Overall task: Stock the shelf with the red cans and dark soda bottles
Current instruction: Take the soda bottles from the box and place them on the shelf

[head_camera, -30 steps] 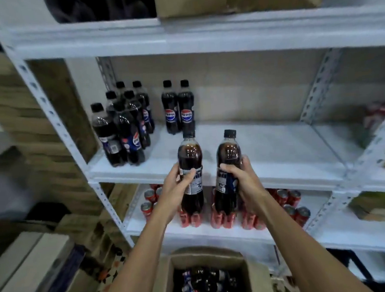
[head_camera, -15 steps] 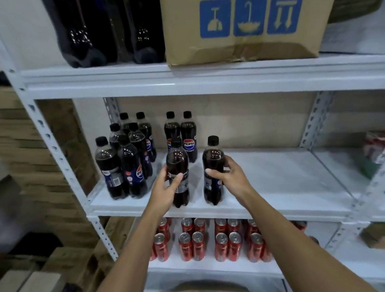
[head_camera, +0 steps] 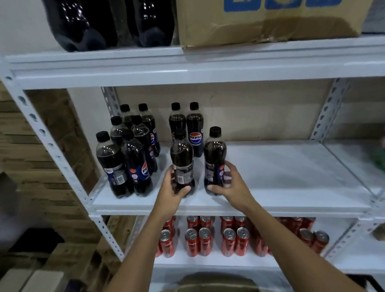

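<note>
Both bottles stood upright near the front edge of the middle shelf (head_camera: 280, 199), side by side. The left hand (head_camera: 170, 192) was wrapped around the left bottle (head_camera: 182, 162), the right hand (head_camera: 231, 185) around the right bottle (head_camera: 215, 160). The back pair (head_camera: 187, 128) sat straight behind, so I'd guess the push goes toward the back edge.

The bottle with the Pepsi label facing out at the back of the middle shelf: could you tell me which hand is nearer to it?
Left. The left hand sits below and just left of that Pepsi bottle; the right hand is lower and further right.
</note>
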